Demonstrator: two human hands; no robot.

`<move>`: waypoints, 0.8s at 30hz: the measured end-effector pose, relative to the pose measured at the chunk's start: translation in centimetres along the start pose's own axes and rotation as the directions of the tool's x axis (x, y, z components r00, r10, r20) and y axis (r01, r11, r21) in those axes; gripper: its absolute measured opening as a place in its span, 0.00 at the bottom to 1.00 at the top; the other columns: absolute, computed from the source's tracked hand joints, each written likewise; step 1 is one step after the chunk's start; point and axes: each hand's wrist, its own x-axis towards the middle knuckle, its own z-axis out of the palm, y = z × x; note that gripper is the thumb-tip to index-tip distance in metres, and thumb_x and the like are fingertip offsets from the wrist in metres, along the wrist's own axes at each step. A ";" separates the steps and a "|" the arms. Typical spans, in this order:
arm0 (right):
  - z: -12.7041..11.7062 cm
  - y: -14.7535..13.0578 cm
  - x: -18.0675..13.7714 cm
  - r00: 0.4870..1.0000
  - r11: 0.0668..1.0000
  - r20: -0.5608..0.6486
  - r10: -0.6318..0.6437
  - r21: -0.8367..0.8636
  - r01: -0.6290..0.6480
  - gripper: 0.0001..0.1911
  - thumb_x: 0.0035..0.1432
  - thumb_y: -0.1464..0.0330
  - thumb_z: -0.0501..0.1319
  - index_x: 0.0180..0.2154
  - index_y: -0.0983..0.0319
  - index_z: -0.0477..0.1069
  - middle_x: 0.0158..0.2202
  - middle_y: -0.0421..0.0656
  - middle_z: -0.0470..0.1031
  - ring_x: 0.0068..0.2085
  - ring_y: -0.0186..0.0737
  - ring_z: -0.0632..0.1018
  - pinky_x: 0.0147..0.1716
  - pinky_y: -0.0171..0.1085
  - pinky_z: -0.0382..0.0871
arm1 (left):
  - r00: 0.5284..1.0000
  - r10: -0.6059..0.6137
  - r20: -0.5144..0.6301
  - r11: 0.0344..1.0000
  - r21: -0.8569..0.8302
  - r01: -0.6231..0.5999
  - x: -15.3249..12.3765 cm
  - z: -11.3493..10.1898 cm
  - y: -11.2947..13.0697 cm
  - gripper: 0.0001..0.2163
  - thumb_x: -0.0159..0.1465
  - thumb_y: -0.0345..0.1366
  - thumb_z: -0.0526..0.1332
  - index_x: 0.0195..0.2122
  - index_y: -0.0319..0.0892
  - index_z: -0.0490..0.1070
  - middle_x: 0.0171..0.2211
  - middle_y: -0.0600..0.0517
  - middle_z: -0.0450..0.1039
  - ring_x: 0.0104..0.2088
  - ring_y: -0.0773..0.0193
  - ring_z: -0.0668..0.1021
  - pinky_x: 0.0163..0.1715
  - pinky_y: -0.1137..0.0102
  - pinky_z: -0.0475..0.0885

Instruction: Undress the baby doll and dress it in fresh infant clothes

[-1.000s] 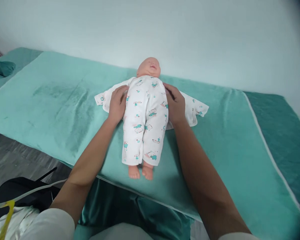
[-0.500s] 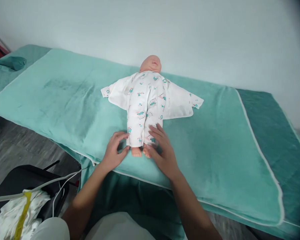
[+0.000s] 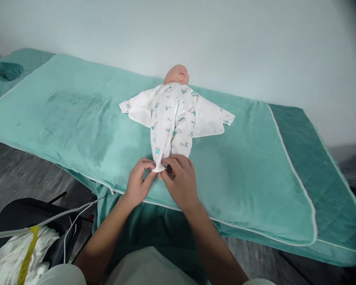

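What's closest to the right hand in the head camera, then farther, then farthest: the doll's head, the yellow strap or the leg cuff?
1. Leg cuff: at the right hand, on its left side.
2. Doll's head: up near the wall.
3. Yellow strap: far over, low on the left.

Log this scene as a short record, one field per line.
Doll: on its back, head toward the wall
Clothing: white, printed; sleeves spread to both sides
Left hand: pinching a leg hem
Right hand: gripping the same hem
Bed cover: green, pale edging
Chair: black, lower left, bearing white cloth with a yellow strap across it
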 end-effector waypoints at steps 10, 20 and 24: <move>-1.4 0.0 -2.3 0.990 0.986 -0.034 -0.136 0.098 0.138 0.08 0.66 0.75 0.63 0.44 0.57 0.71 0.39 0.43 0.77 0.44 0.43 0.78 0.47 0.47 0.72 | 0.998 0.066 0.018 0.989 0.135 -0.068 -1.1 -1.1 -0.4 0.05 0.70 0.27 0.61 0.43 0.44 0.71 0.37 0.53 0.74 0.39 0.67 0.77 0.40 0.71 0.72; -1.6 4.7 -4.6 0.984 0.986 -0.136 0.112 0.141 -0.093 0.16 0.66 0.77 0.59 0.53 0.58 0.70 0.50 0.49 0.74 0.52 0.46 0.77 0.50 0.49 0.75 | 0.998 0.050 0.032 0.989 0.134 -0.054 -0.3 -0.7 0.7 0.05 0.70 0.31 0.61 0.46 0.45 0.72 0.42 0.50 0.76 0.45 0.62 0.77 0.48 0.64 0.73; 0.2 6.2 -4.6 0.978 0.984 -0.108 0.178 0.040 -0.174 0.14 0.63 0.72 0.64 0.51 0.59 0.71 0.49 0.51 0.75 0.50 0.50 0.76 0.50 0.52 0.74 | 0.977 0.105 0.186 0.940 0.302 -0.159 1.3 1.4 2.1 0.12 0.70 0.30 0.61 0.53 0.46 0.71 0.53 0.46 0.76 0.58 0.55 0.74 0.58 0.56 0.70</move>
